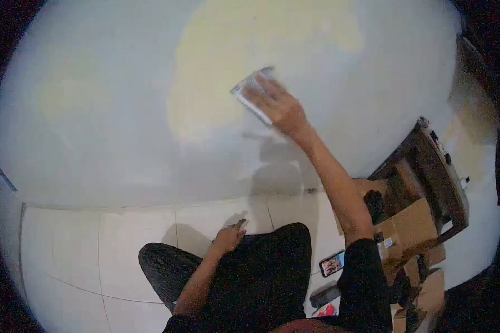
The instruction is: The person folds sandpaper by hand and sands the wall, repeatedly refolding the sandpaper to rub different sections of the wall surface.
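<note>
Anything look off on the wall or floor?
Yes. The pale wall has uneven yellow patches, the largest beside the right hand; stain or coating, can't tell. Cardboard lies jumbled by the wooden furniture, and a phone sits screen-lit on the floor, easy to knock.

- The head view, the only one, looks from the wearer's head, facing the wall (133,150) and tipped down to the tiled floor (133,272) at its foot.
- It sits near the wall, within reach of the outstretched right hand (278,105).
- The wearer's lap (255,277) shows close below, before the wall.
- Dark curved edges ring the wide view around the wall.
</note>
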Demonstrator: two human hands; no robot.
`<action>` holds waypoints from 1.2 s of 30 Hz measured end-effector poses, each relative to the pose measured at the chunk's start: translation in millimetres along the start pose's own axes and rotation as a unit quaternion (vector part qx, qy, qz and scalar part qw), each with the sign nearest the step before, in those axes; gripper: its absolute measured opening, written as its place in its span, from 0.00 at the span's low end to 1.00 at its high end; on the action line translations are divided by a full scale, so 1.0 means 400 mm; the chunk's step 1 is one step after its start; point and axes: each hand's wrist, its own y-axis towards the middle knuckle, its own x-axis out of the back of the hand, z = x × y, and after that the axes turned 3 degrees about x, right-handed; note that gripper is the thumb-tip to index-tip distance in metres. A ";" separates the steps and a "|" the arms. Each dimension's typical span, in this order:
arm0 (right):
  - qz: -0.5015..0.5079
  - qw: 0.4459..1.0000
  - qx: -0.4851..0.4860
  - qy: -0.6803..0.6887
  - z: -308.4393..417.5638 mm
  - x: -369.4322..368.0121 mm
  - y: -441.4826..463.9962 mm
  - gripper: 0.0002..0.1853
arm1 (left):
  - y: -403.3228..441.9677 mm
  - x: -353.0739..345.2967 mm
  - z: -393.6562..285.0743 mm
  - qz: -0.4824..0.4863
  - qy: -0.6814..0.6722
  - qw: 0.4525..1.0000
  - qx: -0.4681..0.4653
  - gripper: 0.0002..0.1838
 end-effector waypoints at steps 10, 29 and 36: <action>-0.042 0.993 -0.096 -0.046 -0.048 0.009 0.009 0.33 | 0.004 -0.030 0.020 -0.014 -0.038 0.998 -0.039 0.27; -0.208 0.949 -0.218 -0.092 -0.055 0.034 0.085 0.28 | -0.031 -0.010 0.028 0.024 -0.013 1.000 0.011 0.28; -0.191 0.961 -0.172 -0.105 -0.050 0.018 0.082 0.30 | -0.035 0.034 -0.016 0.025 -0.031 0.999 0.010 0.30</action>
